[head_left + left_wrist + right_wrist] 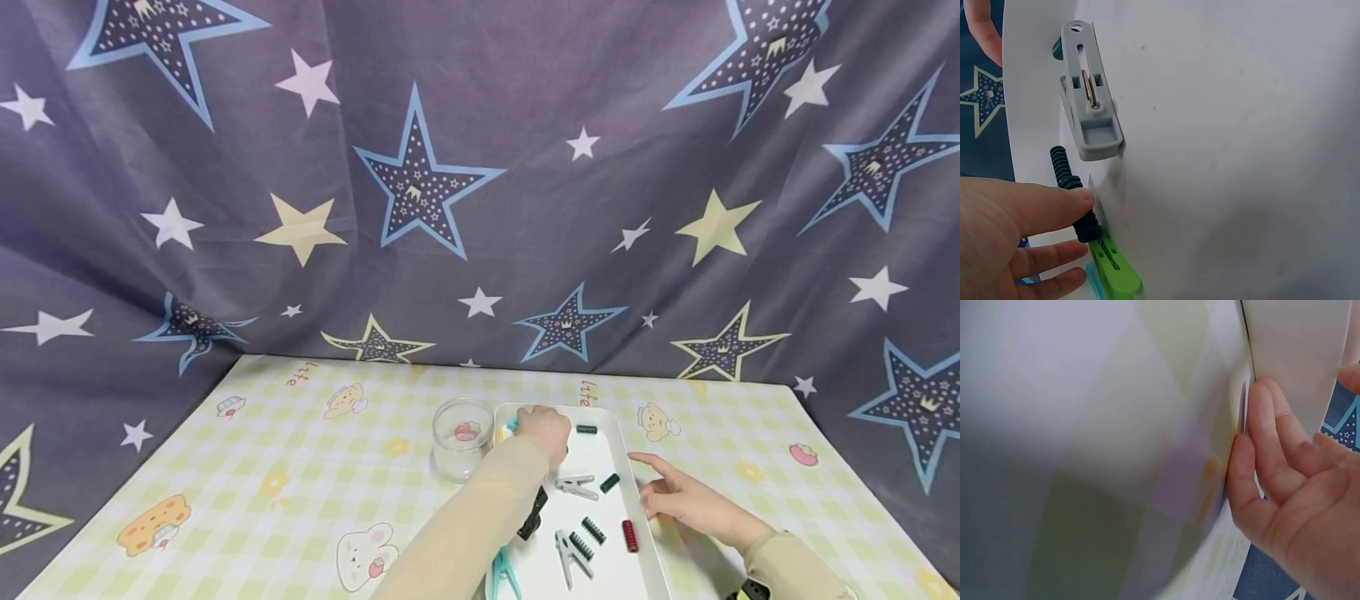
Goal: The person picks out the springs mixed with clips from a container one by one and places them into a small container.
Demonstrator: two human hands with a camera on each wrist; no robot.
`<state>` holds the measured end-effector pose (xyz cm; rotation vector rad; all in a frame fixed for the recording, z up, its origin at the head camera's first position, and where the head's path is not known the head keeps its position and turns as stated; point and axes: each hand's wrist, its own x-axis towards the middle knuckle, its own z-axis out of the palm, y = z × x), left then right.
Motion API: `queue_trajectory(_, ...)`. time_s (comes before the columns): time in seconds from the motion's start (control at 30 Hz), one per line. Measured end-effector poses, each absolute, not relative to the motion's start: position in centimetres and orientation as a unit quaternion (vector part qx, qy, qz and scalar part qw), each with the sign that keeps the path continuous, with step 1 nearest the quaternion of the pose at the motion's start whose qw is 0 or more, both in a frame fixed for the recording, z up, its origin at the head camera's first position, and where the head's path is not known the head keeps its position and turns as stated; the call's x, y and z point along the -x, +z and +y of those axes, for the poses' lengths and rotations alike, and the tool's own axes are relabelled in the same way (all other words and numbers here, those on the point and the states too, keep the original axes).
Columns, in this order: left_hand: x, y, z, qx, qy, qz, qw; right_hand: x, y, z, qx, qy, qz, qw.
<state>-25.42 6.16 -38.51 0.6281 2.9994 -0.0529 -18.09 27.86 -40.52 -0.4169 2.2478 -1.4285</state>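
Sorting tray with both hands at work: the left hand [546, 432] reaches into the far left part of a white, shallow, rectangular tray [615, 575], its thumb laid across a dark green, ridged, spring-like coil [1089, 228] with other fingers behind, so that the grip appears clamped on the coil in a pinch. The coil sits just above a bright green, peg-shaped plastic clip [1116, 269], overlapping it in the left wrist view; whether they touch cannot be told. A grey plastic clip with a metal spring [1091, 94] lies near. The right hand [686, 496] is beside the tray's right wall, fingers loosely apart and grasping nothing. A red ridged coil [630, 536] lies inside, near that wall; a clear, round, cylindrical container [457, 458] stands just left of the tray. Likely faults: the coil, being narrow and ridged, could roll out of the pinch if the thumb bears off-centre; the green clip could be dragged along if its end catches the ridges; an inward push by the right hand could shift the tray.
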Motion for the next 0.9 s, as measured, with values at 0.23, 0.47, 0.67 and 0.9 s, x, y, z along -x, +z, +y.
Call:
queue_trajectory(0.23, 25.3, -38.3, 6.2, -0.208, -0.011, 0.977, 0.046, 18.0, -40.5, 27.7, 0.15, -0.519, 0.812, 0.221)
queue_trajectory(0.47, 25.4, -37.9, 6.1, -0.216, -0.006, 0.976, 0.031, 17.9, -40.3, 27.5, 0.155, -0.52, 0.811, 0.217)
queue_trajectory(0.67, 25.3, -37.3, 6.2, -0.226, 0.003, 0.973, 0.038, 17.8, -40.1, 27.5, 0.137, -0.541, 0.795, 0.236)
queue_trajectory(0.9, 25.1, -37.0, 6.4, -0.237, 0.005, 0.971, 0.02, 17.5, -40.1, 27.4, 0.123, -0.573, 0.769, 0.256)
